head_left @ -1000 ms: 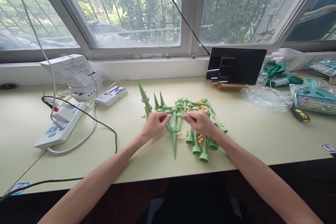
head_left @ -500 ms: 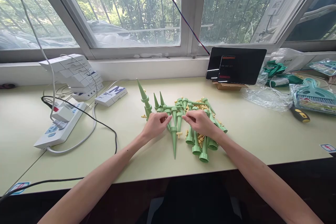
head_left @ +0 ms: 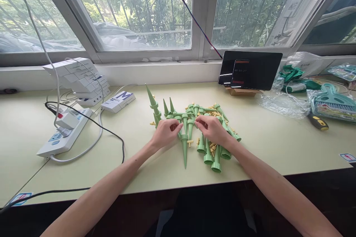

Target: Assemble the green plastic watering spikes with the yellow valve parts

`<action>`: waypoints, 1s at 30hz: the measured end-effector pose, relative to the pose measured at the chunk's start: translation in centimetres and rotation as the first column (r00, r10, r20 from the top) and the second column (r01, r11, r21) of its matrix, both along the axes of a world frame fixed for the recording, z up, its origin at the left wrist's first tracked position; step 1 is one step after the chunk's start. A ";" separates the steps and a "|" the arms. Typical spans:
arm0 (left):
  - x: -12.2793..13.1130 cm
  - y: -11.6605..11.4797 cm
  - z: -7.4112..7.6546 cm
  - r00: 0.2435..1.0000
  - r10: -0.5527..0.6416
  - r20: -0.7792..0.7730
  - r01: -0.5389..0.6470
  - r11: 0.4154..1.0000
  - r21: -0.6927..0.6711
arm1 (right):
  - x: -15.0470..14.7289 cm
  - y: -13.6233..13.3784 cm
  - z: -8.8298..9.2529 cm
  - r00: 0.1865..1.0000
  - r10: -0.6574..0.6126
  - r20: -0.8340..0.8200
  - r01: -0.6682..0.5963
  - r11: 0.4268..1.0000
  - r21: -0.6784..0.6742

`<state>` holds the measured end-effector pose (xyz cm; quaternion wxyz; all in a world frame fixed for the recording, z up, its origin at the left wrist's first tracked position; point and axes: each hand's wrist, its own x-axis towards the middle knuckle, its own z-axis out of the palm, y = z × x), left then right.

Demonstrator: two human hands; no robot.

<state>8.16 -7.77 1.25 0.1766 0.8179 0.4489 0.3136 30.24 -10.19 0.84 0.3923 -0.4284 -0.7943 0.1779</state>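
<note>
My left hand (head_left: pixel 166 132) is closed, fingertips pressed together at the left side of a pile of green plastic plant-watering spikes (head_left: pixel 207 155). My right hand (head_left: pixel 213 129) is also curled closed, over the middle of the pile. Whatever either hand pinches is too small or hidden to make out. Between the hands, a green watering spike (head_left: pixel 184 150) lies with its point toward the table's front edge. Beside it is a small yellow valve (head_left: pixel 190 143). More yellow valves (head_left: pixel 213 148) are scattered among the spikes. Stacked spikes (head_left: pixel 152 104) lean out behind my left hand.
On the left are a power strip (head_left: pixel 66 133) with cables, a stack of white boxes (head_left: pixel 86 79) and a single white box (head_left: pixel 118 102). A dark tablet (head_left: pixel 258 70) with a phone timer stands at the back. To the right lie a yellow-black handle (head_left: pixel 318 121) and a packaged brush (head_left: pixel 333 100).
My right hand has shifted very slightly to the right, its fingertips a little farther from my left hand. The spikes and valves lie as before.
</note>
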 end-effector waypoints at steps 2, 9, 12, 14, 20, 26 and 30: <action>0.0 -0.1 0.1 1.000 -0.016 0.000 0.016 1.000 0.009 | -0.1 0.0 -0.1 0.999 -0.049 -0.023 0.050 0.998 0.034; -0.1 -0.6 0.2 0.974 -0.206 -0.097 0.210 0.978 0.024 | -0.1 0.2 0.2 0.966 -0.234 -0.112 0.249 0.957 0.148; -0.2 -0.8 0.2 0.951 -0.256 -0.172 0.267 0.963 0.043 | 0.2 0.0 1.2 0.962 -0.264 -0.068 0.271 0.953 0.134; -0.3 -0.8 0.2 0.938 -0.270 -0.215 0.285 0.957 0.043 | 0.5 0.0 2.0 0.964 -0.265 -0.010 0.264 0.957 0.123; -0.5 -0.9 0.5 0.901 -0.287 -0.325 0.315 0.948 0.036 | 1.4 1.6 4.0 0.967 -0.228 0.114 0.213 0.968 0.130; -0.5 -1.1 0.5 0.892 -0.283 -0.353 0.309 0.951 0.019 | 1.0 4.1 2.7 0.884 -0.334 0.328 0.267 0.935 0.233; -0.4 -1.3 0.4 0.896 -0.286 -0.339 0.308 0.951 0.011 | 1.0 4.5 1.5 0.879 -0.278 0.387 0.225 0.958 0.177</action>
